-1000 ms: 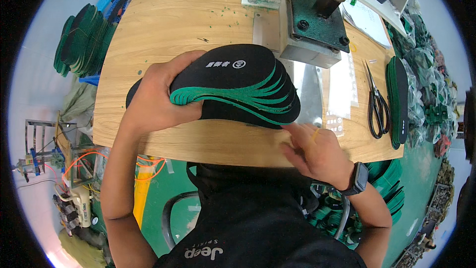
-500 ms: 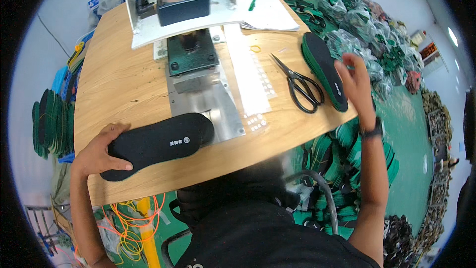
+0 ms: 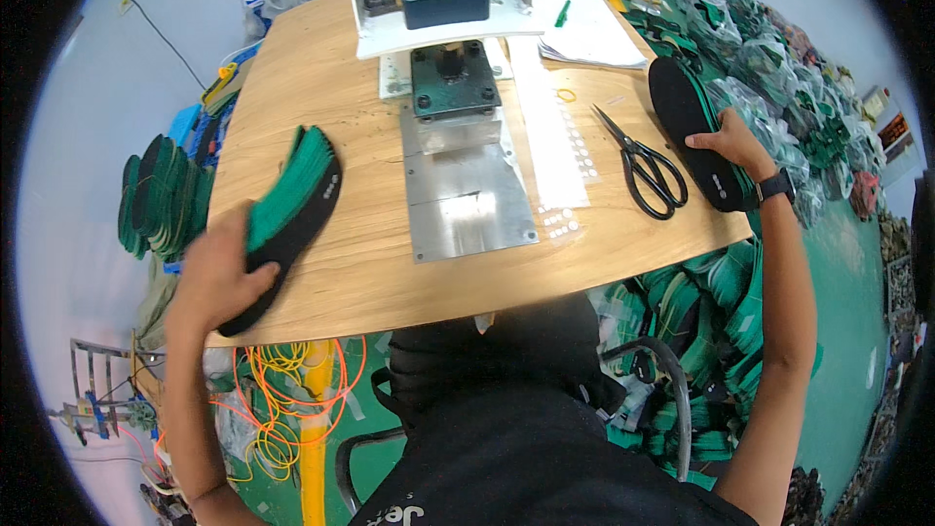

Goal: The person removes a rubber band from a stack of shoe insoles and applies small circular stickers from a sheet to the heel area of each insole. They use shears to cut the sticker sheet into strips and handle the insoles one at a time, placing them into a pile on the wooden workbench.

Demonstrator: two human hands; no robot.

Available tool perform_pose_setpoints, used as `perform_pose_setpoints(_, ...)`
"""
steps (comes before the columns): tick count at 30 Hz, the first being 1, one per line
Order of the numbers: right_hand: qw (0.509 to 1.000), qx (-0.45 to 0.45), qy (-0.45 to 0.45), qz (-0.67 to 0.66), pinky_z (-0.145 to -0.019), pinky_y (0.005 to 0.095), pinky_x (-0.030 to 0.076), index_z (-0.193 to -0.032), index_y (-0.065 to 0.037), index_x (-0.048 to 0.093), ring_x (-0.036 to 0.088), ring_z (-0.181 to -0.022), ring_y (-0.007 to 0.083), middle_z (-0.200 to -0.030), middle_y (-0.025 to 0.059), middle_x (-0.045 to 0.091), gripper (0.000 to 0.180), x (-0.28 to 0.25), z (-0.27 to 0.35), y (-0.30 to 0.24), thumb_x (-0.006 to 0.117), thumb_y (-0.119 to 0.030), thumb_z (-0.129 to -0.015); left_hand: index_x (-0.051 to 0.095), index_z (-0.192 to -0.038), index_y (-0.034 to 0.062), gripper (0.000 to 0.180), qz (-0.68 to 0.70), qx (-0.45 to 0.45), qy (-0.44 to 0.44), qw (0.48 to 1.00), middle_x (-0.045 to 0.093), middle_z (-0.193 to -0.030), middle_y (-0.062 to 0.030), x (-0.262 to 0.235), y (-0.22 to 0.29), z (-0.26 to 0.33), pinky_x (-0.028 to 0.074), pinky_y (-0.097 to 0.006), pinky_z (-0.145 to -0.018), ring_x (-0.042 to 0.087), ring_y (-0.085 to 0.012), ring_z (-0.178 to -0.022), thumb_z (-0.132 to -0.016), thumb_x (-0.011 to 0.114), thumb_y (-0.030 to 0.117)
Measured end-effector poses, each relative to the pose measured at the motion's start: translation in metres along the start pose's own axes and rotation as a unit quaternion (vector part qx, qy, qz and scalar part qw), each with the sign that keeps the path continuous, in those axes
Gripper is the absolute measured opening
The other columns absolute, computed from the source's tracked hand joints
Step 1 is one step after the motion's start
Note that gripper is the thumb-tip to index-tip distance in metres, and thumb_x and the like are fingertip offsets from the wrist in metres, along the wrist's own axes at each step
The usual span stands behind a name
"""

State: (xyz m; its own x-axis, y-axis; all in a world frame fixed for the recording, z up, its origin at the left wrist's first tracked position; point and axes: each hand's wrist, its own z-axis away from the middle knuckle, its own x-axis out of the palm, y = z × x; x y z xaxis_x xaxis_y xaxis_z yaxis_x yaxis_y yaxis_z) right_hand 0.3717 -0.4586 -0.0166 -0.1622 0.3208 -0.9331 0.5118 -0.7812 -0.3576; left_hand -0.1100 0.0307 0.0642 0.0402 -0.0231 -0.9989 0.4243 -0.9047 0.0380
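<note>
My left hand [image 3: 229, 278] grips the near end of a stack of insoles [image 3: 310, 197], thumb against the black face. The stack is tilted on edge at the table's left, its green layers fanned toward the far end. At the right table edge, my right hand [image 3: 732, 146] is closed on another stack of insoles [image 3: 682, 112], black face up, thumb across the top and fingers at its outer side. Black-handled scissors [image 3: 648, 175] lie just left of that stack. Between the hands stands a press [image 3: 453, 83] over a bare metal plate [image 3: 469, 209].
A white strip [image 3: 545, 127] and a clear sheet of round white stickers [image 3: 562, 222] lie right of the plate. Paper [image 3: 594, 34] with a green pen is behind. Bundled insoles [image 3: 156, 200] stand off the left edge; bagged piles [image 3: 760, 49] cover the floor at right.
The left stack has moved away from the metal plate and turned up on edge, showing its green layers. My right hand, open beside the right stack before, has closed on it. The view has shifted.
</note>
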Motion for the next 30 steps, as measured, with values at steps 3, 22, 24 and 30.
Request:
perform_pose_setpoints(3, 0.994, -0.022, 0.057, 0.095, -0.07, 0.0451, 0.05, -0.119, 0.002, 0.062, 0.066, -0.088, 0.0339, -0.108, 0.0243, 0.066, 0.067, 0.002, 0.005, -0.031, 0.072, -0.052, -0.081, 0.046, -0.129, 0.001, 0.068, 0.068, 0.037, -0.001, 0.997, 0.057, -0.116, -0.0257, 0.019, -0.014, 0.004, 0.044, -0.044, -0.093, 0.055, -0.0422, -0.109, -0.069, 0.074, 0.011)
perform_pose_setpoints(22, 0.532, -0.344, -0.559, -0.535, -0.109, 0.0396, 0.031, -0.148, 0.004, 0.019, 0.036, -0.134, 0.032, -0.143, 0.0262, 0.036, 0.114, 0.016, 0.087, -0.416, 0.074, -0.061, -0.071, 0.061, -0.103, 0.005, 0.048, 0.036, 0.238, 0.526, 0.815, 0.06, -0.118, -0.017, 0.018, -0.012, 0.06, 0.044, -0.046, -0.093, 0.058, -0.0353, -0.107, -0.057, 0.074, 0.002)
perform_pose_setpoints(24, 0.503, -0.504, -0.525, -0.467, -0.112, 0.0389, 0.027, -0.151, 0.001, 0.01, 0.029, -0.139, 0.034, -0.15, 0.0268, 0.027, 0.121, 0.027, 0.076, -0.435, 0.074, -0.062, -0.07, 0.055, -0.121, 0.0028, 0.058, 0.212, 0.149, 0.481, 0.838, 0.057, -0.127, -0.0172, 0.053, -0.068, 0.083, 0.041, -0.046, -0.101, 0.055, -0.0323, -0.117, -0.067, 0.077, 0.004)
perform_pose_setpoints(30, 0.797, -0.596, 0.013, -0.098, -0.086, 0.0405, 0.046, -0.111, 0.001, 0.054, 0.058, -0.096, 0.0328, -0.099, 0.0174, 0.06, 0.066, 0.121, 0.067, -0.452, 0.079, -0.041, -0.066, 0.031, -0.146, -0.0018, 0.107, 0.587, -0.059, 0.436, 0.679, 0.031, -0.152, -0.0212, 0.051, -0.053, 0.065, 0.021, -0.045, -0.115, 0.03, -0.0307, -0.141, -0.065, 0.084, 0.046)
